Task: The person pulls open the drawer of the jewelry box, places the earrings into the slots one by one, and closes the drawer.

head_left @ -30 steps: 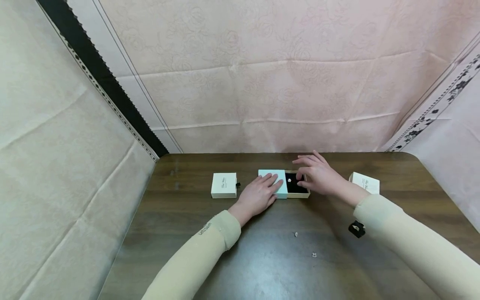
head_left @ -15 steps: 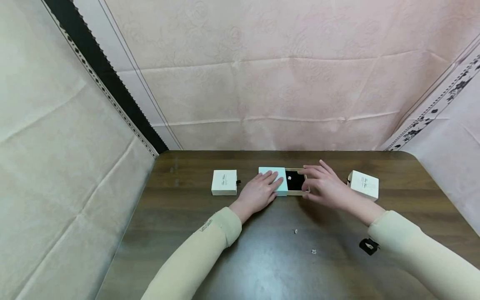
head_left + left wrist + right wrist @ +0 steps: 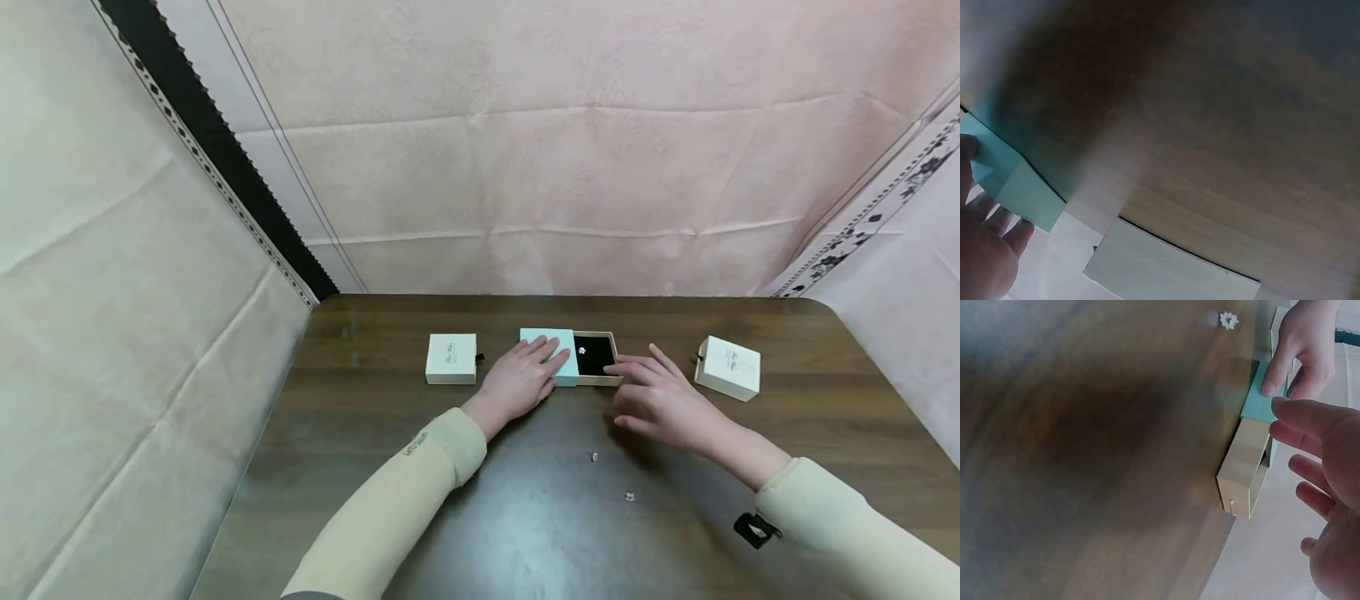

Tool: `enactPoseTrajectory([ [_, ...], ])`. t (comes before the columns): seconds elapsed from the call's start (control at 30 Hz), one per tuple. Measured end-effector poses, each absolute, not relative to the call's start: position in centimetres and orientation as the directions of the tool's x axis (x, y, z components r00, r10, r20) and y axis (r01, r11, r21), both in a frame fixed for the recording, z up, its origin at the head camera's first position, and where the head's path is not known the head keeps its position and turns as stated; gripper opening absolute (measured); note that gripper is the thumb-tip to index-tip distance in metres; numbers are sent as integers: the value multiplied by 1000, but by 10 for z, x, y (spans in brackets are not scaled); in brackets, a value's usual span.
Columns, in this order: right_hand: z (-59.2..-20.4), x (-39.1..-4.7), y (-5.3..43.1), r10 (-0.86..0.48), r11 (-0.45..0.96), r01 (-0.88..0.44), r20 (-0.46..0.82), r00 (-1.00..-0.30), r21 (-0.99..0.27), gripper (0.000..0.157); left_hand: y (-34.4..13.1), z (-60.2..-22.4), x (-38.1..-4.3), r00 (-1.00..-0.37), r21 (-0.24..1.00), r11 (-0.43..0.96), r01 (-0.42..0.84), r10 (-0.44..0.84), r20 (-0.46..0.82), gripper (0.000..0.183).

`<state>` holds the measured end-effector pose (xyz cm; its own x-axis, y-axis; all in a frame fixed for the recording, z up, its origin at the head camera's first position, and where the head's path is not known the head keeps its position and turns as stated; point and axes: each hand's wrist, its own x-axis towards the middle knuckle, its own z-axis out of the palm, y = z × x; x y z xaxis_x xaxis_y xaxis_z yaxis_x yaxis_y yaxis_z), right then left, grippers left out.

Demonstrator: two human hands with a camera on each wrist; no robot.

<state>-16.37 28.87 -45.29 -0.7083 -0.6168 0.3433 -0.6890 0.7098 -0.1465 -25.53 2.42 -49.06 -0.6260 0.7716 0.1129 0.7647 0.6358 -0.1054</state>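
My left hand (image 3: 517,375) rests on the teal sleeve (image 3: 528,335) of a small jewelry box, fingers spread over its top; in the left wrist view the thumb touches its side. The box's cream drawer (image 3: 597,381) is pulled out to the right, showing black padding (image 3: 596,362) with a small silver piece (image 3: 582,351) on it. My right hand (image 3: 663,404) hovers just in front and right of the drawer, holding nothing, its fingers loosely bent. Two small silver pieces lie on the table nearer me: one (image 3: 595,457) and a flower-shaped one (image 3: 630,497).
A white box (image 3: 452,358) with a black tab stands left of the teal one. Another white box (image 3: 729,367) stands at an angle on the right. The wooden table (image 3: 360,467) ends at its back edge against a pale pink cloth (image 3: 585,183).
My right hand has moved from over the drawer toward me and rightward, uncovering the drawer's right end and the right white box. My left hand has stayed on the teal sleeve.
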Motion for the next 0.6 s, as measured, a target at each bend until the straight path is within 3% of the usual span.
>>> enactPoseTrajectory([
  [0.6, -467, -137, 275, -661, 664, -737, 363, -657, -125, 24, 26, -487, -256, -639, -103, 642, 760, 767, 61, 58],
])
